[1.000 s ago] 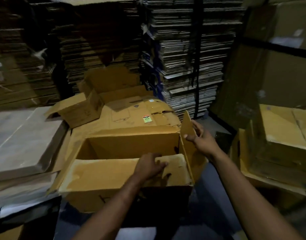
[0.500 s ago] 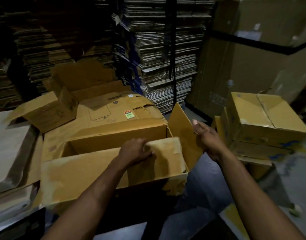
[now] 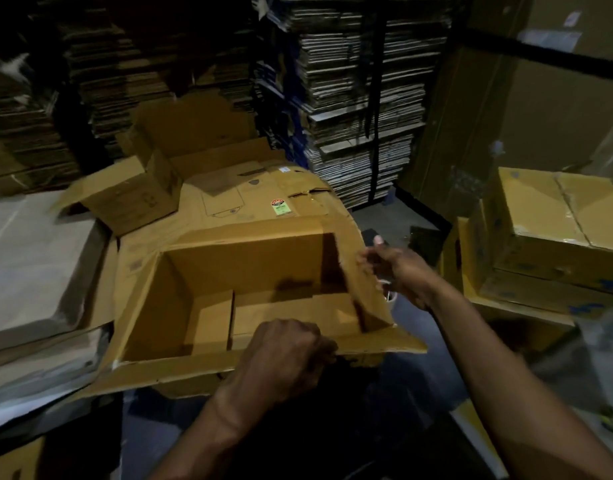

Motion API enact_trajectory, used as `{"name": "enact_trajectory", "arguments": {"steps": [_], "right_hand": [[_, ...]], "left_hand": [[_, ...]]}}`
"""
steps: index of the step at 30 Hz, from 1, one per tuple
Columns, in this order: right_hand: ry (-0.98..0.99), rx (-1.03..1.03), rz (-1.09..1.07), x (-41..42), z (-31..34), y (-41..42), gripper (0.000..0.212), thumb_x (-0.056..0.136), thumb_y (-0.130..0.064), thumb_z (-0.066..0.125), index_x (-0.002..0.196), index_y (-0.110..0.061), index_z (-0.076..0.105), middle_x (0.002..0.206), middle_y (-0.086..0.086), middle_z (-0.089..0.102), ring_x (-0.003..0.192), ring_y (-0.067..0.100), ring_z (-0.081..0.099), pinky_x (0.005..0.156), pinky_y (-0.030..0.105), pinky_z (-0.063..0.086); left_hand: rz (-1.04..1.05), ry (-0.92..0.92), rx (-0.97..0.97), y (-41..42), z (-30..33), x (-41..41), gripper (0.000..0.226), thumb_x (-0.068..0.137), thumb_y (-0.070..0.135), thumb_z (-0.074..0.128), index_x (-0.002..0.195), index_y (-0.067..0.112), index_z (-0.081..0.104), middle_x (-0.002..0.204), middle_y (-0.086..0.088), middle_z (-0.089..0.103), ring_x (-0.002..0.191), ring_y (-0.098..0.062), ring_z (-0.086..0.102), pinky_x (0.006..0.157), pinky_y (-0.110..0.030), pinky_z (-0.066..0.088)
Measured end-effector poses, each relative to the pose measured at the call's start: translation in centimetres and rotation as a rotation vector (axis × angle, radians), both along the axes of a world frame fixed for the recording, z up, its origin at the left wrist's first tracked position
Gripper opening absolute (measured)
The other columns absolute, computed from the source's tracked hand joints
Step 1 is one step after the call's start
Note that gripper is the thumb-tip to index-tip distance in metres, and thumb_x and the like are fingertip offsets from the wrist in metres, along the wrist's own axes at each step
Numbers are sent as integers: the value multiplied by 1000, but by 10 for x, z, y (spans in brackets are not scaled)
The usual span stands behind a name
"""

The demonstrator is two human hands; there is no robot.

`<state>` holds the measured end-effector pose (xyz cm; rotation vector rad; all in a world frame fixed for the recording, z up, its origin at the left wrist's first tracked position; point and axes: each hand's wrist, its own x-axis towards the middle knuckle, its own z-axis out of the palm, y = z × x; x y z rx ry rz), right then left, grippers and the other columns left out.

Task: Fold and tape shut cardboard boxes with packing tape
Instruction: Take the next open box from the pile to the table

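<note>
While hands (image 3: 336, 313) grip open box (image 3: 208, 306), flattened stacks (image 3: 360, 91) behind

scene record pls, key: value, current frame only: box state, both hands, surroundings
box: open cardboard box, top flaps unfolded, inside empty
left hand: left hand grips near long flap
right hand: right hand holds right side flap, upright
tape: none clearly visible
right of box: closed boxes, stacked
behind: flattened cardboard stacks
left: pale flat sheets

The open box (image 3: 249, 268) is matt brown corrugated cardboard, scuffed and creased along its flaps.
</note>
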<state>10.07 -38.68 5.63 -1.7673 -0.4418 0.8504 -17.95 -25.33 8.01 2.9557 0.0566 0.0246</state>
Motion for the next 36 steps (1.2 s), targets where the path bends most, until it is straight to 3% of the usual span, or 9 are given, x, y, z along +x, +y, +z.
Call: {"name": "enact_trajectory", "arguments": {"steps": [8, 13, 16, 21, 24, 29, 32, 34, 36], "right_hand": [[-101, -208, 280, -18, -25, -15, 59, 100, -74, 44, 140, -37, 65, 132, -8, 69, 121, 15, 64, 82, 36, 61], [-98, -141, 275, -19, -21, -37, 52, 99, -74, 50, 136, -41, 67, 131, -12, 73, 124, 17, 67, 102, 51, 59], [-170, -125, 398, -35, 11, -31, 63, 92, -85, 52, 139, -44, 65, 134, -14, 71, 124, 12, 67, 105, 53, 56], [-289, -90, 821, -97, 61, 15, 54, 92, -72, 55, 138, -46, 65, 132, -17, 69, 118, 5, 66, 99, 38, 56], [-372, -147, 1168, -136, 76, 45, 39, 103, -54, 58, 141, -45, 65, 130, -26, 70, 117, -3, 65, 101, 28, 53], [-596, -183, 1422, -205, 96, 101, 40, 105, -57, 56, 138, -38, 69, 132, -21, 71, 120, 1, 66, 109, 44, 53], [-595, -119, 1480, -256, 100, 126, 35, 108, -52, 54, 136, -39, 69, 141, -15, 68, 126, 4, 64, 114, 41, 49], [-693, -124, 1502, -290, 95, 138, 37, 107, -56, 53, 144, -49, 55, 155, -14, 57, 134, 6, 58, 117, 38, 45], [-863, -149, 1488, -320, 82, 149, 79, 104, -68, 49, 169, -41, 14, 175, -3, 27, 154, 14, 37, 124, 37, 33]], "left_hand": [[-44, 34, -232, -23, 11, -17, 33, 103, 39, 72, 136, 39, 71, 125, 18, 76, 104, 11, 61, 82, -8, 49], [19, 134, -208, -48, 12, -23, 56, 98, 67, 68, 149, 45, 61, 133, 18, 75, 111, 1, 70, 93, -29, 62], [123, 184, -413, -50, 19, -35, 74, 90, 86, 60, 152, 45, 58, 134, 23, 72, 109, 5, 68, 91, -29, 60], [475, -71, -365, -5, 44, -88, 55, 102, 75, 48, 142, 44, 69, 107, 25, 77, 100, 1, 70, 84, -30, 56], [716, -116, -257, 34, 53, -132, 44, 106, 62, 59, 143, 42, 70, 120, 15, 79, 107, -9, 73, 89, -36, 59], [928, -252, -255, 67, 43, -217, 41, 105, 56, 64, 141, 38, 72, 123, 10, 80, 108, -10, 75, 92, -44, 64], [987, -556, -413, 80, 25, -254, 32, 104, 53, 69, 132, 39, 78, 121, 19, 79, 108, 0, 75, 88, -36, 65], [1100, -819, -440, 99, 4, -274, 22, 105, 44, 73, 124, 36, 82, 115, 21, 80, 104, 2, 75, 82, -29, 63], [1259, -922, -426, 125, -33, -292, 24, 105, 48, 70, 121, 36, 82, 111, 20, 80, 103, 2, 73, 82, -30, 63]]}}
